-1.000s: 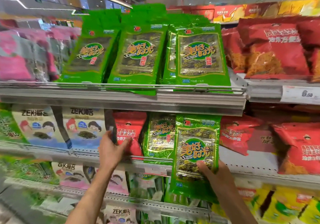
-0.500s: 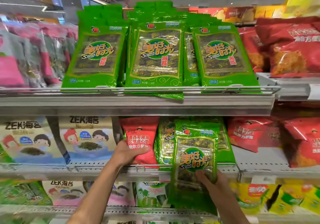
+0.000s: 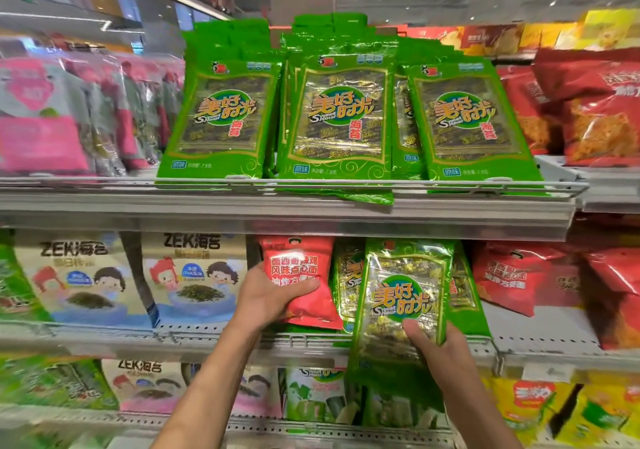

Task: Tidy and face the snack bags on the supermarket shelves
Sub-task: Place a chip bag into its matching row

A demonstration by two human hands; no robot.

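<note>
My left hand (image 3: 268, 298) grips a red snack bag (image 3: 299, 277) that stands on the middle shelf (image 3: 207, 336) between the ZEK seaweed bags and green ones. My right hand (image 3: 438, 350) holds a green seaweed bag (image 3: 398, 296) by its lower part, thumb on the front, upright in front of the shelf. More green seaweed bags (image 3: 346, 282) stand just behind it. On the upper shelf (image 3: 277, 213), rows of the same green seaweed bags (image 3: 337, 119) face forward.
ZEK seaweed bags (image 3: 194, 275) fill the middle shelf's left. Red noodle-snack bags (image 3: 519, 278) lean at its right and on the upper right (image 3: 595, 112). Pink packs (image 3: 52, 119) stand upper left. The bottom shelf holds green and yellow bags (image 3: 554, 410).
My left hand went from the shelf rail onto the red bag and closed round it. My right hand lifted the green bag up toward the middle shelf. The view moved closer.
</note>
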